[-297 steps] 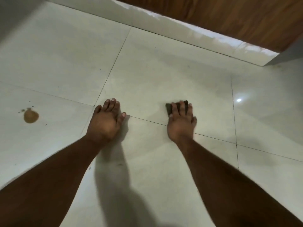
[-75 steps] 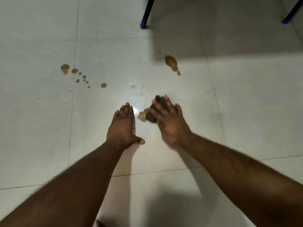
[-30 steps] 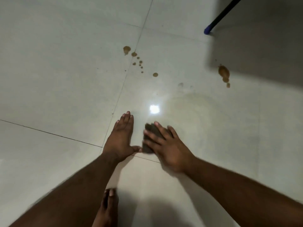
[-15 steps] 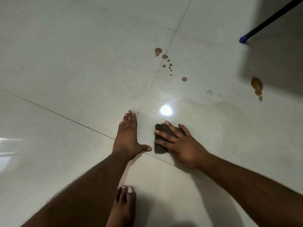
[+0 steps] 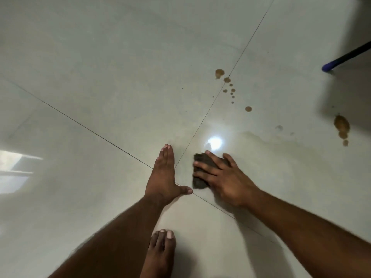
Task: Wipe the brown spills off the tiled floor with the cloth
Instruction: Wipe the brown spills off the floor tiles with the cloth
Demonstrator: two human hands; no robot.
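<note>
The right hand [image 5: 226,177] lies flat, fingers spread, pressing a small dark crumpled cloth [image 5: 200,171] onto the glossy pale tiled floor [image 5: 100,77]; its grip is a splayed palm-down hold on the cloth, not a pinch. The left hand [image 5: 164,177] is braced flat and empty on the floor just beside it, fingers together and thumb stretched toward the cloth's near corner, close to where two grout lines cross. A bare foot [image 5: 160,251] shows at the lower edge. What remains lies up and to the right of the cloth: a trail of small brown drops [image 5: 230,89] straddles the grout line ahead, running diagonally from a larger blot at its far end down to a lone round spot at its near end, and a bigger oval brown spill [image 5: 341,124] with two small drips below it sits well apart to the far right, near the blue-tipped dark furniture leg [image 5: 329,67]. A faint wet smear spreads across the tile between the cloth and that spill. The right hand is the nearer one to both patches and already carries the cloth, so the coming stroke likely goes forward and rightward, along the trail's diagonal.
</note>
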